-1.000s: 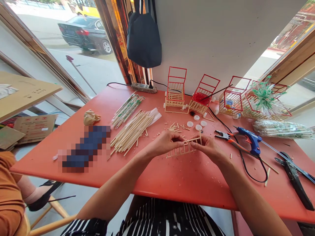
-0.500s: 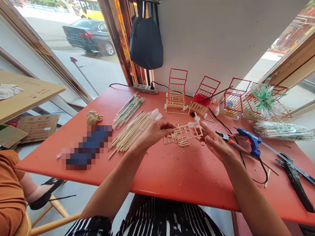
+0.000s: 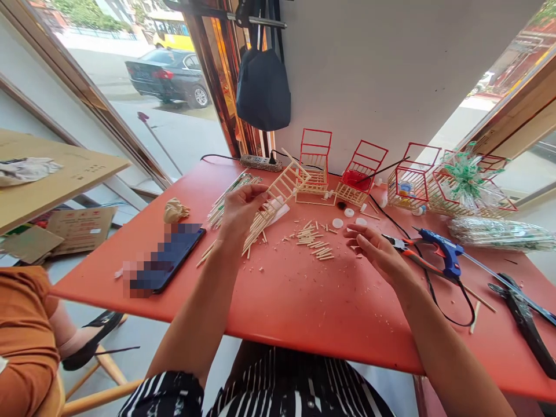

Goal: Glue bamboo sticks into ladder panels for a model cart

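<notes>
My left hand (image 3: 244, 202) grips one end of a small ladder-like frame of wooden sticks (image 3: 284, 188), held tilted above the table. Below that hand lies a bundle of long wooden sticks (image 3: 256, 234), partly covered by my wrist and the frame. My right hand (image 3: 369, 243) is apart from the frame, fingers spread and holding nothing. Left of it is a pile of short cut sticks (image 3: 315, 240). Just beyond it lie white round discs (image 3: 348, 213). Pliers (image 3: 402, 246) and a blue glue gun (image 3: 441, 243) rest to its right.
Several small stick-built carts with red-edged frames (image 3: 315, 153) stand along the wall. A power strip (image 3: 260, 163), a phone (image 3: 178, 260), crumpled brown paper (image 3: 176, 210) and wrapped sticks (image 3: 495, 231) lie on the red table (image 3: 278, 307). A person in orange (image 3: 26, 324) sits at left.
My left hand has lifted the stick frame up and to the left, turning it steeper. My right hand has let go of it and stays at the right.
</notes>
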A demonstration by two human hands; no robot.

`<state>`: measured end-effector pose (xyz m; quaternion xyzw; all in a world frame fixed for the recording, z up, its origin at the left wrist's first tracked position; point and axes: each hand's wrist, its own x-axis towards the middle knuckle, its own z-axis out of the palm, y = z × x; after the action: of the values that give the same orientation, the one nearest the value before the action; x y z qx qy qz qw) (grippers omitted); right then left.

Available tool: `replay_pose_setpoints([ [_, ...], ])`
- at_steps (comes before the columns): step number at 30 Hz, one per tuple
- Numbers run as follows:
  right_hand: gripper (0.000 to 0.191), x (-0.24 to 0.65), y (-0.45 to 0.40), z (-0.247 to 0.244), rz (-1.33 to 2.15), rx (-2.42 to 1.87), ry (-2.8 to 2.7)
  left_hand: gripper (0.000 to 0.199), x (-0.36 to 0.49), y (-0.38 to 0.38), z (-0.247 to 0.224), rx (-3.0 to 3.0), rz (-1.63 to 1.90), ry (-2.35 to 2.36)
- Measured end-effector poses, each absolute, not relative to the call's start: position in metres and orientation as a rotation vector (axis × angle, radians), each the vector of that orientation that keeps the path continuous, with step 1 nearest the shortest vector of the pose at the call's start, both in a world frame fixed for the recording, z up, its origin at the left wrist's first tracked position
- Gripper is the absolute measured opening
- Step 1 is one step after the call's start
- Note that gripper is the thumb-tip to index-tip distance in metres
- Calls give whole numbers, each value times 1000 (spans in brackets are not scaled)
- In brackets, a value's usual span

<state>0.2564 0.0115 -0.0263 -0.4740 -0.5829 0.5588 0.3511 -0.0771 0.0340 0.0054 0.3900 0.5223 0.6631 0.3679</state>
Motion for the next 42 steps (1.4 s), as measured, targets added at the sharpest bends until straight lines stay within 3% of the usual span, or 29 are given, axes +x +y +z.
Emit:
replay_pose_setpoints([
  [15, 61, 258, 15, -39, 1358, -1238, -1635, 12, -139, 92, -7, 800, 1584, 1653],
  [28, 71, 262, 20, -53, 1344, -1254, -1742, 12, -171, 102, -18, 674, 1474, 1752],
  [42, 71, 262, 22, -62, 1283, -1257, -1807, 28, -182, 105, -36, 613, 1529, 1834],
])
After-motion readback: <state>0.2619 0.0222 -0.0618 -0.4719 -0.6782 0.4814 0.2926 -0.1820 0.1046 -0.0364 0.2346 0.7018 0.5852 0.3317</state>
